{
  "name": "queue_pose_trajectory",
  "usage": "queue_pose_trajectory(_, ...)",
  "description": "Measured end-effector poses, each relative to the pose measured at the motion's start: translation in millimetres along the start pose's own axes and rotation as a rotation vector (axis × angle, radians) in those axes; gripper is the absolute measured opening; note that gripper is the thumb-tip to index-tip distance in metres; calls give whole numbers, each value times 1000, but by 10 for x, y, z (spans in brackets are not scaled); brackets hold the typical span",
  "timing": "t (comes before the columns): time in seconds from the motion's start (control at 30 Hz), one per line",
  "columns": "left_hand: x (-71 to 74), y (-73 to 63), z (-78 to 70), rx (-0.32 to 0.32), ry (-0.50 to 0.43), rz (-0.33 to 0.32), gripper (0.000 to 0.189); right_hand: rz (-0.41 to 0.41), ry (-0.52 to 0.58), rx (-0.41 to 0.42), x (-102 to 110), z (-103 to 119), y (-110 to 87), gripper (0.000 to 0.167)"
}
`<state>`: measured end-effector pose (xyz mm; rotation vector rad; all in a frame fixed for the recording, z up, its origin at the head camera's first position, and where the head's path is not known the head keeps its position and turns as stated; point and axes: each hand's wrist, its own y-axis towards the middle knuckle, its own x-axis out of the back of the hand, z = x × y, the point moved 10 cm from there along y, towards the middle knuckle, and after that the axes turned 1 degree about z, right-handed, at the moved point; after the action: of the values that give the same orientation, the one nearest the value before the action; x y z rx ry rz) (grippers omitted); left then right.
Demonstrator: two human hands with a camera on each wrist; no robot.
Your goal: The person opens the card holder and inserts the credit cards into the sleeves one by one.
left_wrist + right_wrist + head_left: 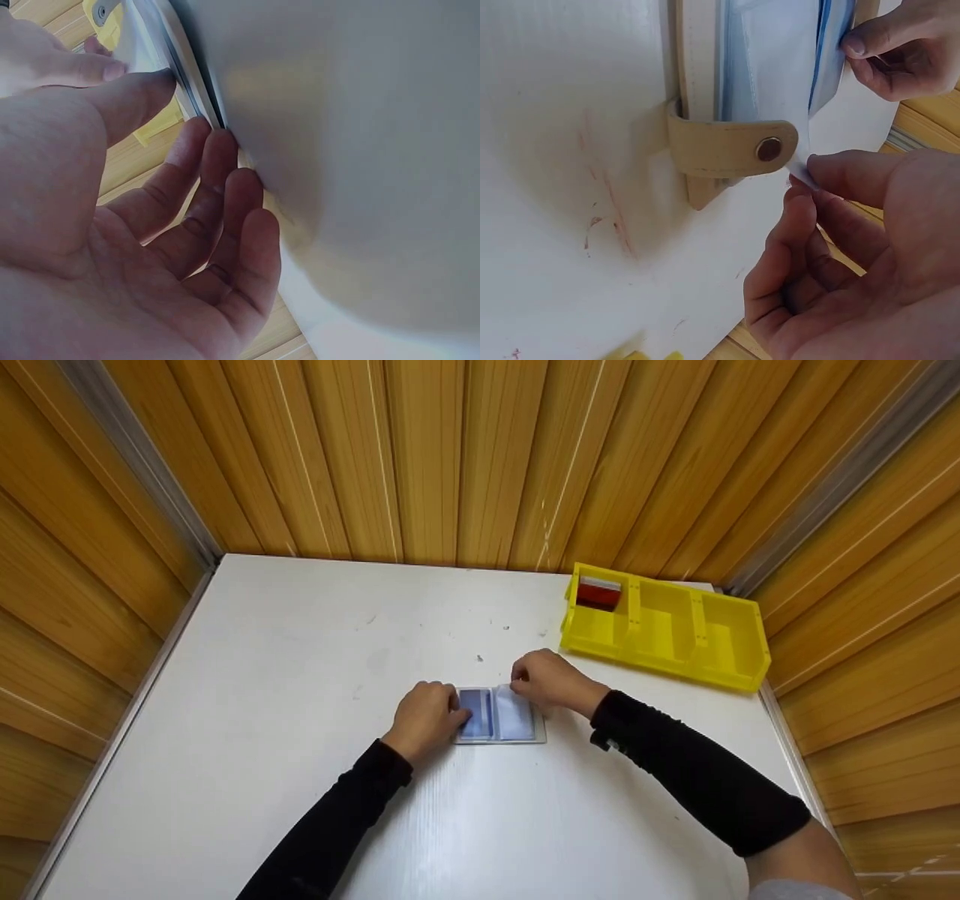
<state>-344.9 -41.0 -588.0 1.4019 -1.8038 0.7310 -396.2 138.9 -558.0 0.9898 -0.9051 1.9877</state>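
A card holder (541, 729) with a beige cover lies spread open on the white table, clear plastic sleeves (516, 717) inside. My left hand (424, 715) grips its left side, thumb on the inner pages and fingertips at the cover's edge in the left wrist view. At the upper right, my right hand (553, 682) pinches the corner of a clear sleeve (780, 60) between thumb and index finger, lifting it slightly. A strap (724, 148) with a metal snap (769, 148) sticks out from the cover close to the right fingertips.
A yellow bin (664, 626) with three compartments stands at the table's back right. Its left compartment holds a red and white item (598, 594). Wood-patterned walls (420, 457) enclose the white table (300, 660) at the back and sides.
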Motion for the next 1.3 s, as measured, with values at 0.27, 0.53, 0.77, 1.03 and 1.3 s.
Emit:
queue_pose_trajectory(0.27,37,-18,-30,-9,23,-6,25,-21,43,-1,60,107,43,20)
queue_pose_trajectory(0.53,34,-17,-25,-15,20,-15,25,-32,66,6,58,197,110,18)
queue_pose_trajectory(0.77,42,-13,-18,-16,12,-17,26,-44,156,21,48,278,164,19)
queue_pose_trajectory(1.03,63,-11,-15,-21,-4,-21,23,-73,229,50,14,378,232,17)
queue_pose_trajectory(1.3,64,-5,-21,-46,-16,-29,22,-57,266,62,-110,435,286,18)
